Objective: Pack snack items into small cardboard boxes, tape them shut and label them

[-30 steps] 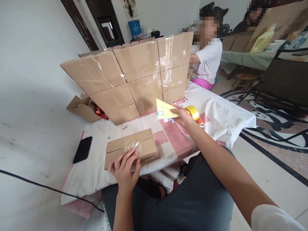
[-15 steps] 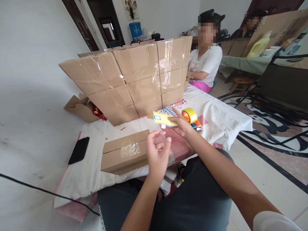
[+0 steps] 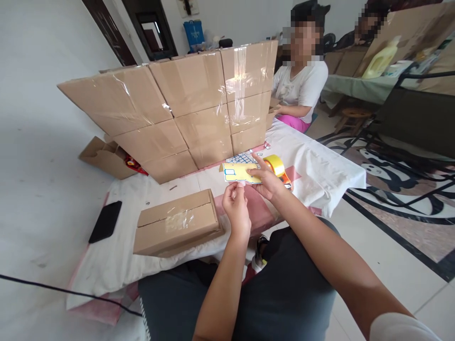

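My right hand (image 3: 267, 182) holds a flat yellow card (image 3: 240, 173) with blue outlines, thumb on top and fingers underneath. At the card's near edge my left hand (image 3: 236, 201) is closed in a pinch on a small white tab; its fingertips partly cover it. Behind the card lies a sheet with a blue grid pattern (image 3: 239, 158). A roll of yellow tape (image 3: 275, 166) on an orange dispenser (image 3: 285, 180) stands just past my right hand, which partly hides it. Left of my left hand, a closed cardboard box (image 3: 174, 225) is taped across its top.
A wall of stacked, taped cardboard boxes (image 3: 199, 109) rises at the back of the table. A black phone-like slab (image 3: 105, 221) lies at the left edge, near an open carton (image 3: 103, 158). A person in a white shirt (image 3: 302, 90) sits beyond the table's far right corner.
My left hand has moved up to the card, and its half-open fingers have closed on the white tab. My right hand keeps its hold. The whole view has shifted slightly.
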